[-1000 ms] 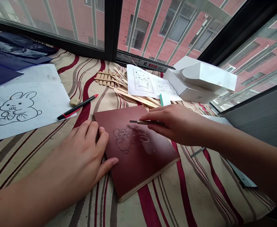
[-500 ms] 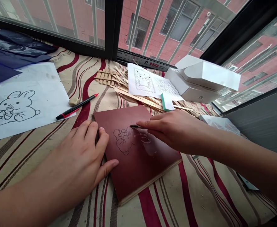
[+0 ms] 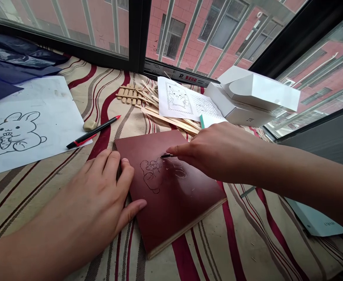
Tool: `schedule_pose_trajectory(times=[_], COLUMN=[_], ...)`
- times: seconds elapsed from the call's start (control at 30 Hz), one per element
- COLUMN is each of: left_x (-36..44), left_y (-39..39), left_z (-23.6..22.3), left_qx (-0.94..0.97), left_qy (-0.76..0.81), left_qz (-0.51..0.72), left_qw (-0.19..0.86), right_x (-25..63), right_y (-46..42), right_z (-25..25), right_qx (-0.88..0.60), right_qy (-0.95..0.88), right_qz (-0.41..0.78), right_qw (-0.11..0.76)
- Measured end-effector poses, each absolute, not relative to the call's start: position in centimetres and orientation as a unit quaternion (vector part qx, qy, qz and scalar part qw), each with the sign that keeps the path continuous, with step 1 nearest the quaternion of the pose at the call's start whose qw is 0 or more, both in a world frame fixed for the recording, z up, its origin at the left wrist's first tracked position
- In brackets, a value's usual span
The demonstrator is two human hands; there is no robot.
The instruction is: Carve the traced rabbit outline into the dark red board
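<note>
A dark red carving block point(image 3: 174, 203) lies on the striped cloth, with a rabbit outline point(image 3: 153, 175) traced on it and pale scratched cuts at the upper right of the drawing. My left hand point(image 3: 92, 195) rests flat against the block's left side, its fingers apart and its thumb on the surface. My right hand point(image 3: 212, 152) grips a small carving tool point(image 3: 167, 155) whose metal tip touches the block at the top of the rabbit. Most of the tool's handle is hidden inside that hand.
A rabbit drawing on white paper point(image 3: 16, 134) lies left, with a red-tipped black pen point(image 3: 92, 133) and an eraser point(image 3: 89, 125) beside it. Behind the block are wooden sticks point(image 3: 168, 119), a printed cartoon sheet point(image 3: 175, 99) and white boxes point(image 3: 247, 97). A barred window runs along the back.
My right hand has shifted left and up across the block, with the tool tip following. The left hand stays in place. The view has tilted slightly, showing more of a pale blue sheet at lower right.
</note>
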State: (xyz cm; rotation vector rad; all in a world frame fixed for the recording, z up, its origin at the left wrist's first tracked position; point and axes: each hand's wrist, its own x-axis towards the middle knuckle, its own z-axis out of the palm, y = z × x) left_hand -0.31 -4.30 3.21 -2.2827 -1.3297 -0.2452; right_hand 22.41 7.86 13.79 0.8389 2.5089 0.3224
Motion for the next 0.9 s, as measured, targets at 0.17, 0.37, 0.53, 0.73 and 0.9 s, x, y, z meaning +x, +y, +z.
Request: schedule_pose_trajectory(times=[0.17,0.37,0.53,0.73,0.9], left_x=[-0.4,-0.3,0.0,0.0,-0.1], left_y=[-4.0,-4.3,-4.6,-4.3,-4.2], left_z=[3.2,3.1,2.9,3.3,3.8], left_qx=[-0.843,-0.834,-0.831,-0.836,-0.840], left_qy=[-0.469,-0.485,-0.488,-0.480,-0.477], left_qz=[-0.091,-0.094,-0.107,-0.108,-0.099], left_qw=[0.246,0.247,0.243,0.244,0.237], right_x=[22.1,21.3,19.9,18.5,17.4], right_y=[8.1,8.9,9.1,9.5,10.2], right_z=[13.6,14.3,15.1,15.9,16.4], right_qx=[0.309,0.247,0.179,0.150,0.106], right_qy=[0.913,0.920,0.917,0.895,0.888], right_qz=[0.108,0.125,0.178,0.196,0.227], right_qw=[0.244,0.277,0.308,0.371,0.386])
